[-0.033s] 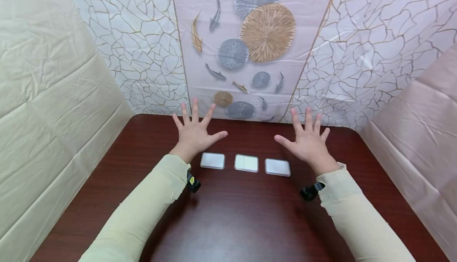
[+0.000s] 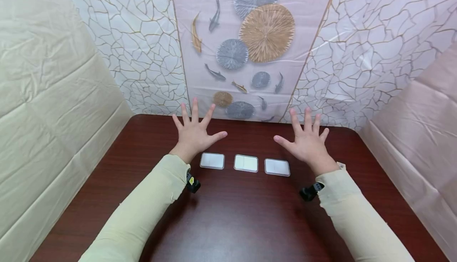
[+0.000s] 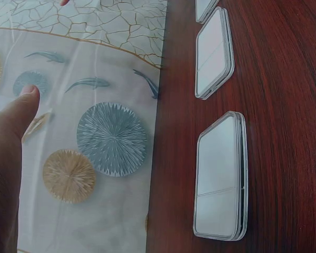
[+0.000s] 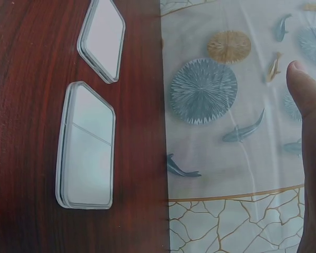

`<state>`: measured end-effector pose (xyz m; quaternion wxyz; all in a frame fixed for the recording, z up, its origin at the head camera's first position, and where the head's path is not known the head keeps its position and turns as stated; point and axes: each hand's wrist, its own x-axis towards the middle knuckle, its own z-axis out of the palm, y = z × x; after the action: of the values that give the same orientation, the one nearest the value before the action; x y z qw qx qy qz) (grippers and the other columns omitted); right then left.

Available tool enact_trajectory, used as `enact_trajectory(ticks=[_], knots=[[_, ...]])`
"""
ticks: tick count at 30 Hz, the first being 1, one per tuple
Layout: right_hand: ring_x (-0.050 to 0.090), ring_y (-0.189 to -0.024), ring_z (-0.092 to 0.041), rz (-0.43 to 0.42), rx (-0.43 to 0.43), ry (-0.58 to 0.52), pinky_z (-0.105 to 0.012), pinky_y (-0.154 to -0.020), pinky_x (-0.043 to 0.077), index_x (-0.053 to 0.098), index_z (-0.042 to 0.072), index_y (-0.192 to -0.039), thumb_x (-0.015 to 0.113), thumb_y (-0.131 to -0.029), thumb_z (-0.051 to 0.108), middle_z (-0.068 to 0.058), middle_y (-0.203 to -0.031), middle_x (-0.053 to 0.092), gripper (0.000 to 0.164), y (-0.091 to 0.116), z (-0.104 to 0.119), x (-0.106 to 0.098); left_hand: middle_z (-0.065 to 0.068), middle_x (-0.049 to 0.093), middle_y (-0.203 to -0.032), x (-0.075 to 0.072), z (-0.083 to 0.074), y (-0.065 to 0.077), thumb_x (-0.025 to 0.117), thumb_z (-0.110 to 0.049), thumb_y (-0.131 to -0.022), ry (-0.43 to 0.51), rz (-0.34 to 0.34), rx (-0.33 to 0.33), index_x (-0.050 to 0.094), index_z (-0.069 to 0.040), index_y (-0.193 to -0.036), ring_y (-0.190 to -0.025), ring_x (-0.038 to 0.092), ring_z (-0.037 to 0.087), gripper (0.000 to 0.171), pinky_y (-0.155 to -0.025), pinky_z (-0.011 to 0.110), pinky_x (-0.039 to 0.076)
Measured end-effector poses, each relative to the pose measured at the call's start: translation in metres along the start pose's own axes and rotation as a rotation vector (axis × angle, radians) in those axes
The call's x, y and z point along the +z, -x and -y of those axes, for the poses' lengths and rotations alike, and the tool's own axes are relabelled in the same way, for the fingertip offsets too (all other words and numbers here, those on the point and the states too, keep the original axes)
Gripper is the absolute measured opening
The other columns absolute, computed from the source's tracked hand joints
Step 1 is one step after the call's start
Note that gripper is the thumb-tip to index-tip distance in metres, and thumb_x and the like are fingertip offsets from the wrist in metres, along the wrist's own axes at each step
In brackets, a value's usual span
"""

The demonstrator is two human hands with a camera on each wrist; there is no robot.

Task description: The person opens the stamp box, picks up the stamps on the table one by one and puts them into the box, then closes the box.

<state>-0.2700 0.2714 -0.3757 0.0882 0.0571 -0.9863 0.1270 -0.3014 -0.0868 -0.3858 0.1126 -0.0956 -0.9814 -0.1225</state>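
Our left grip [image 2: 194,137] has its fingers straight and fanned wide, with nothing in it; our right grip [image 2: 310,145] is spread the same way and also holds nothing. Both seem to hover over the counter [image 2: 228,222], the left one just far and left of the left case [image 2: 212,161], the right one far and right of the right case [image 2: 277,168]. The middle case [image 2: 246,163] lies between those two. All three rest flat in a row, apart from one another, with no finger on them.

We judge each case light and stiff, probably clear plastic around something white. The smooth surface may slide under our fingertips and across the glossy counter, and a drop could crack it. We would pinch one by its two short ends, or with thumb and fingers on the long sides, because the wrist views show a raised rim to catch; pressing on the top face offers no edge. A gentle squeeze should do.

Farther out, a patterned sheet [image 2: 200,91] hangs along the counter's far edge.
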Motion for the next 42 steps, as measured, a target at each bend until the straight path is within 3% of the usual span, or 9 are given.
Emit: enact_trajectory(ticks=[7, 16, 20, 25, 30, 36, 42], knots=[[-0.030, -0.146, -0.045, 0.000, 0.004, -0.005, -0.083, -0.102, -0.011, -0.012, 0.034, -0.161, 0.042, -0.087, 0.083, -0.017, -0.165, -0.025, 0.104, 0.002, 0.002, -0.001, 0.005, -0.036, -0.161, 0.001, 0.000, 0.004, 0.026, -0.097, -0.076, -0.007, 0.016, 0.005, -0.011, -0.052, -0.155, -0.142, -0.038, 0.042, 0.099, -0.109, 0.076, -0.011], [-0.022, -0.148, -0.048, -0.019, -0.004, -0.007, -0.083, -0.104, -0.007, -0.006, 0.030, -0.163, 0.045, -0.087, 0.082, -0.020, -0.166, -0.018, 0.105, 0.008, 0.001, -0.004, 0.008, -0.030, -0.164, 0.002, -0.004, 0.008, 0.034, -0.094, -0.079, 0.017, 0.020, 0.015, -0.010, -0.051, -0.155, -0.144, -0.034, 0.043, 0.098, -0.110, 0.074, -0.015], [-0.003, -0.152, -0.046, -0.062, -0.067, -0.030, -0.076, -0.112, 0.000, 0.002, 0.021, -0.164, 0.051, -0.089, 0.075, -0.023, -0.167, 0.005, 0.105, 0.008, -0.003, -0.002, 0.010, -0.025, -0.165, 0.008, -0.012, 0.007, 0.036, -0.091, -0.081, -0.006, 0.008, 0.053, -0.008, -0.048, -0.158, -0.149, -0.026, 0.042, 0.099, -0.112, 0.070, -0.015], [0.035, -0.141, -0.046, -0.170, -0.175, -0.117, -0.065, -0.111, 0.027, 0.028, 0.006, -0.159, 0.065, -0.093, 0.054, -0.026, -0.154, 0.038, 0.090, 0.012, -0.014, 0.010, 0.013, -0.007, -0.169, 0.025, -0.036, 0.006, 0.040, -0.088, -0.083, -0.003, -0.015, 0.148, 0.001, -0.041, -0.162, -0.154, -0.005, 0.040, 0.100, -0.117, 0.068, -0.002], [0.048, -0.131, -0.040, -0.194, -0.210, -0.229, -0.060, -0.104, 0.040, 0.042, 0.006, -0.152, 0.071, -0.093, 0.042, -0.020, -0.142, 0.052, 0.076, 0.022, -0.029, 0.032, 0.008, 0.008, -0.170, 0.051, -0.068, 0.010, 0.044, -0.087, -0.082, 0.041, 0.038, 0.219, 0.006, -0.036, -0.164, -0.155, 0.003, 0.034, 0.104, -0.120, 0.062, 0.003], [0.057, -0.119, -0.035, -0.120, -0.230, -0.343, -0.057, -0.099, 0.045, 0.054, 0.006, -0.144, 0.075, -0.092, 0.026, -0.015, -0.131, 0.061, 0.059, 0.034, -0.050, 0.059, 0.006, 0.026, -0.166, 0.089, -0.104, 0.020, 0.053, -0.080, -0.083, 0.052, 0.152, 0.307, 0.030, -0.026, -0.161, -0.154, 0.018, 0.028, 0.097, -0.123, 0.053, 0.014], [0.056, -0.122, -0.035, 0.026, -0.207, -0.403, -0.056, -0.102, 0.044, 0.060, 0.004, -0.139, 0.081, -0.087, 0.023, -0.015, -0.135, 0.061, 0.059, 0.043, -0.060, 0.083, 0.003, 0.034, -0.163, 0.115, -0.127, 0.027, 0.063, -0.068, -0.085, 0.065, 0.238, 0.301, 0.042, -0.021, -0.155, -0.153, 0.022, 0.024, 0.088, -0.123, 0.049, 0.014]])
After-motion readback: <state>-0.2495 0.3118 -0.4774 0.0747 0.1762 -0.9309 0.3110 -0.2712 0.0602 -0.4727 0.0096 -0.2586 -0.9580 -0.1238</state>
